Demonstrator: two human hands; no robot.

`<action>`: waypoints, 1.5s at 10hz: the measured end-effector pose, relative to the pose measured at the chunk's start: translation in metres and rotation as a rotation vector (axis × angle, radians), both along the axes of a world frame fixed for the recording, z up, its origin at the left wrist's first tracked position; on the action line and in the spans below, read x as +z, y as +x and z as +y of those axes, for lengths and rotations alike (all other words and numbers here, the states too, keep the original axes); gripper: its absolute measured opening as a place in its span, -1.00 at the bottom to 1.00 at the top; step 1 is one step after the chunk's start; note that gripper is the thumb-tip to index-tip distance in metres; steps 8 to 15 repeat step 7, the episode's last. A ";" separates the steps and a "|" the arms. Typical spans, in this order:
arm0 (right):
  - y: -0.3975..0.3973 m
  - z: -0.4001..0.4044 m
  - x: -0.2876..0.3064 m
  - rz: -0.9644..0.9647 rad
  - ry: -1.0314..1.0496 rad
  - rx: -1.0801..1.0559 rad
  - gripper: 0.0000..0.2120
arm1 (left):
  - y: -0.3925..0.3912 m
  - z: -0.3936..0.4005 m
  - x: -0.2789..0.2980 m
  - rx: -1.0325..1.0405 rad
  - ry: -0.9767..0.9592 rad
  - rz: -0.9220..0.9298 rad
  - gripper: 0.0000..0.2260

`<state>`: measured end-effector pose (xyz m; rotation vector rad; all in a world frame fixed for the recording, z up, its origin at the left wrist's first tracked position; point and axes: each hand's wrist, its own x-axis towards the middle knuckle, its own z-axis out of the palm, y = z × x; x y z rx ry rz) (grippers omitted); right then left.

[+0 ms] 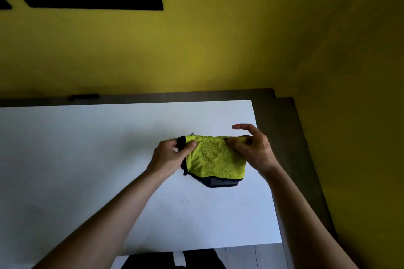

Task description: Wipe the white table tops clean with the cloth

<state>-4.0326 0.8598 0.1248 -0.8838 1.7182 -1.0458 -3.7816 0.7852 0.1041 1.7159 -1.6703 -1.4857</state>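
Note:
A yellow-green fluffy cloth point(215, 160) with a dark grey underside and black trim is held just above the white table top point(87, 159), near its right end. My left hand point(169, 156) pinches the cloth's upper left corner between thumb and fingers. My right hand point(251, 146) pinches the upper right corner, with its index finger raised free. The cloth hangs folded between both hands, its grey layer showing along the lower edge.
A dark brown frame point(282, 137) borders the table at the back and right. Yellow walls point(218, 50) stand close behind and to the right. A small dark object point(84, 96) lies on the back ledge. Grey floor point(251, 256) shows below the near edge.

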 end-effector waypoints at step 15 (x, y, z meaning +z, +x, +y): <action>0.049 0.063 -0.102 0.894 0.118 0.440 -0.47 | -0.002 0.070 -0.092 -0.873 -0.567 -0.674 -0.46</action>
